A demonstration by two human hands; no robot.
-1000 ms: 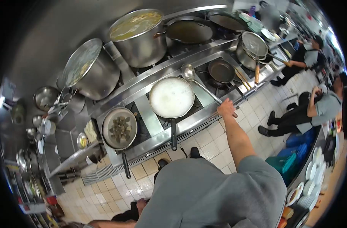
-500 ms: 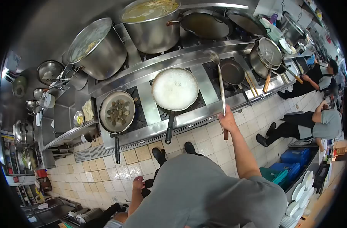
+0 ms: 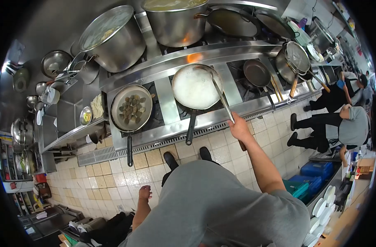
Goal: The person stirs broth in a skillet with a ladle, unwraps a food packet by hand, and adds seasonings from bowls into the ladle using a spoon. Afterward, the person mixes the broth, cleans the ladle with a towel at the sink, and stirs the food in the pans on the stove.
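Note:
My right hand [image 3: 239, 127] is closed round the long metal handle of a ladle [image 3: 224, 101], whose wooden end sticks out below the fist. The ladle's bowl dips into white, foamy liquid [image 3: 195, 89] near the upper right rim of a frying pan [image 3: 189, 127]. That pan sits on the middle burner with its black handle toward me. My left hand [image 3: 145, 192] hangs low at my side, fingers loosely bent and apart, with nothing visible in it. Left of the foamy pan, a second frying pan [image 3: 129, 150] holds several small brown clams or similar shells [image 3: 132, 109].
Large stockpots [image 3: 114, 41] and wide woks [image 3: 233, 22] stand along the back. An empty small pan [image 3: 256, 73] and a pot with strainers [image 3: 297, 57] are to the right. A sink [image 3: 72, 123] lies left. Co-workers [image 3: 348, 127] stand at the right near blue bins [image 3: 317, 169].
My right hand has moved left, bringing the ladle's bowl from above the stove into the foamy pan. An orange flame glow now shows behind that pan. Nearby co-workers have shifted slightly.

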